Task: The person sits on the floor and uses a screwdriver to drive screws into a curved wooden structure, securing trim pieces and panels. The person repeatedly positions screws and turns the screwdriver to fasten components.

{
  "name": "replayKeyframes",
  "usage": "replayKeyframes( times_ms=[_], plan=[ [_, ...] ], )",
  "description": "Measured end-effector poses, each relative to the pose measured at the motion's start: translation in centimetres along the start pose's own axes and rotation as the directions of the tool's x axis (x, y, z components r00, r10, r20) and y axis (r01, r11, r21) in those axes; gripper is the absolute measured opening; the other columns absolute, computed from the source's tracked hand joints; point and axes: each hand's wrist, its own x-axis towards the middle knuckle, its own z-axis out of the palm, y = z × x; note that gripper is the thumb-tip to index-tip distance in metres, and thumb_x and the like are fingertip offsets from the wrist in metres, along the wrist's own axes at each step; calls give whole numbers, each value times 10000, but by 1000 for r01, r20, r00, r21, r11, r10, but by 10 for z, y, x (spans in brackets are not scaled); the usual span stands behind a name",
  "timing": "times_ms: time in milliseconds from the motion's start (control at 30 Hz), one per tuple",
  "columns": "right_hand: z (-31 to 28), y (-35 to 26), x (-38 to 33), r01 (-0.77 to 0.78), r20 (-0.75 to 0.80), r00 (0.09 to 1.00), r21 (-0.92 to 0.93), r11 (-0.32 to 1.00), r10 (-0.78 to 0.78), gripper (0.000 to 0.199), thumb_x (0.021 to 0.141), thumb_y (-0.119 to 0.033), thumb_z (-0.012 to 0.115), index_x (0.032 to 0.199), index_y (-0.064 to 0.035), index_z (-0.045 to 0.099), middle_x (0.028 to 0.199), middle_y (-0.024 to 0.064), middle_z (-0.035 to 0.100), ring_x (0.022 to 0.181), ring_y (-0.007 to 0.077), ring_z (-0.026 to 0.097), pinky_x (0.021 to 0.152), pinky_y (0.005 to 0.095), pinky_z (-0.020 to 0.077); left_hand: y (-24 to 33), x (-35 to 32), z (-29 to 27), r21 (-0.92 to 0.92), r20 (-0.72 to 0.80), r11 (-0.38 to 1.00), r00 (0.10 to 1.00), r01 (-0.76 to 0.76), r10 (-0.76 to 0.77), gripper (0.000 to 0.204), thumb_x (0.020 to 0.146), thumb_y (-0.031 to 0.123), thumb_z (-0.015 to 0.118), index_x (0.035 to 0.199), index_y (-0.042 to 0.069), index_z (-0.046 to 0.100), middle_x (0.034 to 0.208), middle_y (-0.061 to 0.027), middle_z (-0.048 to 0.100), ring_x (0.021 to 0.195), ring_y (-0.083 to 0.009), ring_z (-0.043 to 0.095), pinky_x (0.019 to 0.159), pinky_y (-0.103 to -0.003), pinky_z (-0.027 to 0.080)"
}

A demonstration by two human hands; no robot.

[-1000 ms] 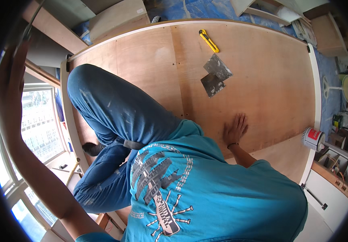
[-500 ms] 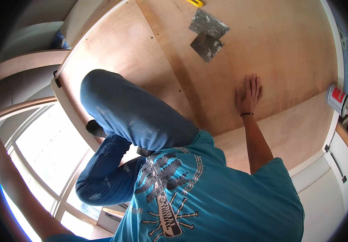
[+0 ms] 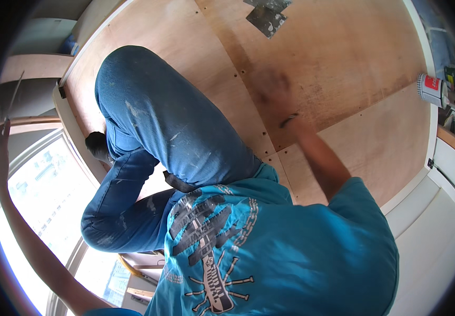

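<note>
Thin rod [image 3: 15, 97] held at lower end by L hand [image 3: 1, 138], fingers pinched narrow, out past L edge of wooden board [image 3: 343, 52]. Judged light, fairly stiff; best gripped approx. there. R hand [image 3: 274, 88] blurred over board; finger state can't be told.

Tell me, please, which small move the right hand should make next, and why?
Probably rest the right hand flat on the wooden panel: it is blurred, its contact unclear, while the left hand reaches far out to the left, a thin rod at its fingertips, so steady support might help.
</note>
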Motion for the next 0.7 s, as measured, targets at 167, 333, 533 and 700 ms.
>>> replayKeyframes(
  times_ms=[167,333,533,700],
  plan=[
    [19,-90,24,-154,-27,988,19,988,155,640,1055,-508,460,1602,-185,388,1690,54,312,1570,337,225,1235,642,184,9,-113,23,-280,-102,925,950,258,-296,459,1137,381,383,1491,148,558,1453,-126,603,1351,-274,579,1108,-421,480],
    [7,-106,23,-192,45,980,-56,980,194,629,1072,-488,448,1620,-195,350,1686,37,322,1561,353,250,1201,643,258,-79,-170,107,233,-202,971,974,-56,105,576,1058,-75,400,1562,195,470,1512,-142,544,1396,-291,537,1178,-437,461],
    [20,-123,15,-241,42,970,-5,971,241,646,1063,-528,422,1612,-192,370,1679,50,313,1549,370,250,1176,693,243,-75,-186,98,110,-298,992,950,-61,91,434,1094,68,445,1517,127,524,1489,-142,568,1396,-290,543,1161,-419,454],
    [17,-135,19,-234,80,968,-70,970,239,630,1072,-516,402,1615,-198,357,1665,35,323,1529,353,282,1168,696,263,-15,-175,63,-396,-397,913,915,-93,-79,385,1101,292,528,1402,68,620,1368,-148,632,1239,-255,624,1046,-359,478]
  ],
)
